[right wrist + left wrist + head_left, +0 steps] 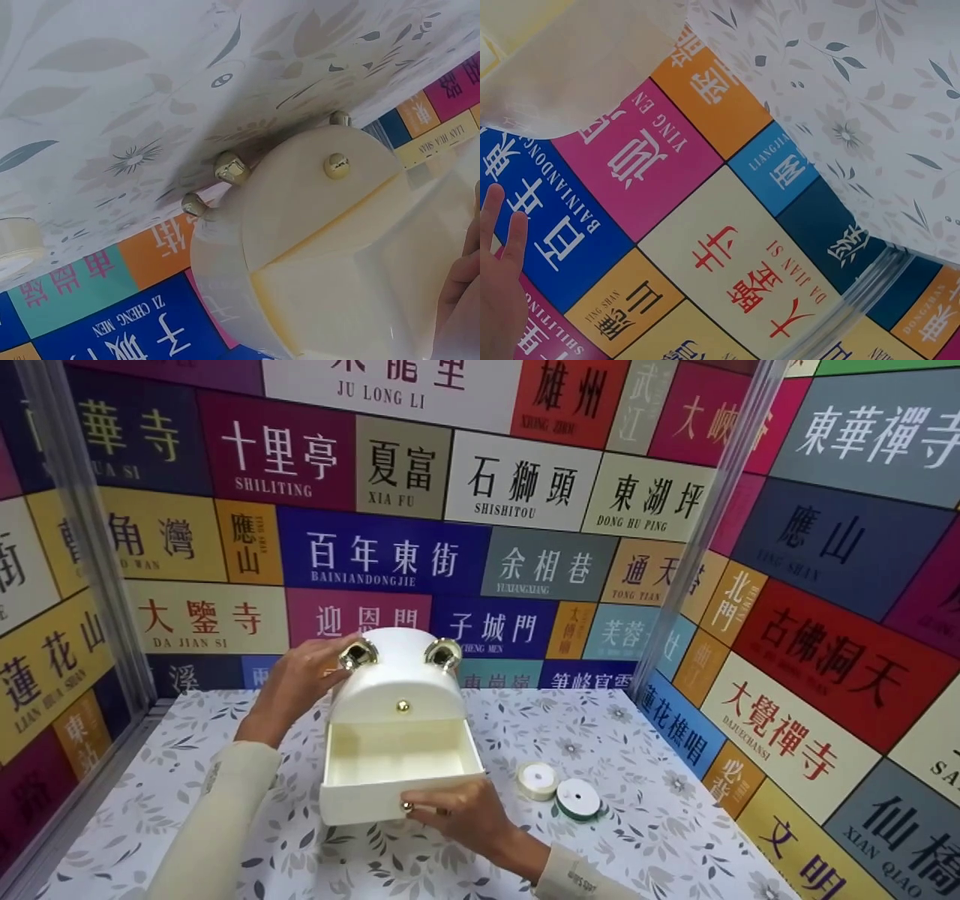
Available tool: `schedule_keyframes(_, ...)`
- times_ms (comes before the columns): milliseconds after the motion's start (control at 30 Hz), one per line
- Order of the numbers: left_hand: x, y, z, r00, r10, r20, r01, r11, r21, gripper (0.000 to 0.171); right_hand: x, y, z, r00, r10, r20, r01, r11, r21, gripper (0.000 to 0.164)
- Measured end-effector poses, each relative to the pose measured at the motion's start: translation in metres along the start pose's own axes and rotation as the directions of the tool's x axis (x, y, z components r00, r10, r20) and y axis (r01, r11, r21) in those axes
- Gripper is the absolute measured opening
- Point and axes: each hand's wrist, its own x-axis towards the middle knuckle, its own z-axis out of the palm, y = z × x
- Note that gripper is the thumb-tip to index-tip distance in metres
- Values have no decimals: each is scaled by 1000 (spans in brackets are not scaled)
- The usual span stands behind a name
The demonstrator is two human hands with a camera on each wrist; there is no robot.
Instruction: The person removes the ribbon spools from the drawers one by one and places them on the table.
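A white box with a rounded top stands on the table, two shiny gold fittings on its upper part. Its half-round front panel carries a gold knob. Below that, a white drawer is pulled out, with nothing inside. My right hand pinches the small gold drawer knob between thumb and fingers. At the box's upper left side is my left hand, its fingers extended beside the left gold fitting. In the right wrist view, curled fingers show at the drawer.
Right of the drawer lie two ribbon spools, one cream and one green-edged. A leaf-patterned cloth covers the table. Behind it rises a wall of coloured sign panels, with metal posts at the corners.
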Motion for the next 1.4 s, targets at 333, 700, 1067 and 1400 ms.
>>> schedule_keyframes(333, 0, 2, -2, 1000, -3, -13, 2, 1000, -17, 74, 5, 16, 14, 996, 85, 3, -85, 996, -24, 31)
schedule_keyframes(700, 0, 3, -1, 1000, -22, 2, 22, 1000, -9, 73, 12, 35, 32, 981, 192, 19, -192, 981, -13, 31)
schedule_keyframes(1067, 1, 4, -3, 1000, 4, -11, -3, 1000, 9, 76, 22, 57, 46, 973, 223, 59, -220, 974, -53, 30)
schedule_keyframes(1400, 2, 4, -2, 1000, -9, -2, 9, 1000, 14, 74, 26, 68, 54, 970, 232, 68, -225, 970, -95, 26)
